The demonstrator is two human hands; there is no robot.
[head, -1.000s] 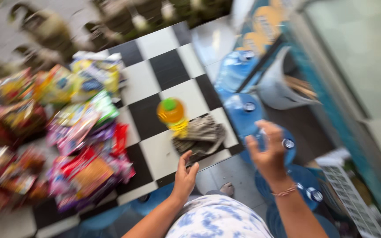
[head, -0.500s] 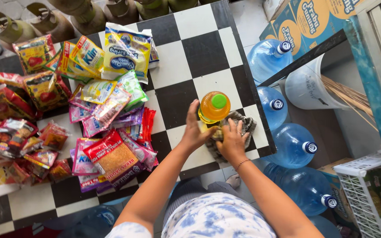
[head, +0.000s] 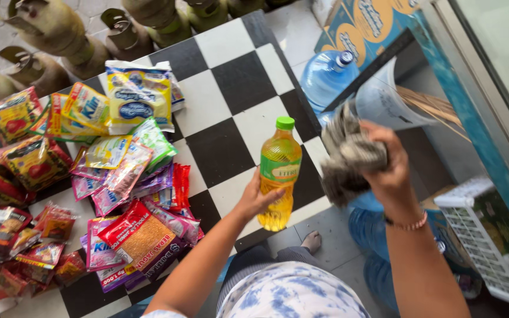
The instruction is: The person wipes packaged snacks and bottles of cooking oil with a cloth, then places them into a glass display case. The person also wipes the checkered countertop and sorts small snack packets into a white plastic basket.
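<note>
Left hand (head: 254, 200) fingers gripping oil bottle (head: 278, 174) full of yellow oil, near checkered surface (head: 231, 76) front edge, right hand (head: 387, 165) fingers closed on grey cloth (head: 346, 156)

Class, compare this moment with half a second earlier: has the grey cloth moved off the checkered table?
Yes. The grey cloth, gripped in the right hand, has risen off the checkered table, to the right of the oil bottle, which the left hand steadies.

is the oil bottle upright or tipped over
Upright. The oil bottle stands on the checkered table, green cap on top, with the left hand gripping its lower side. The right hand holds a cloth beside it.
</note>
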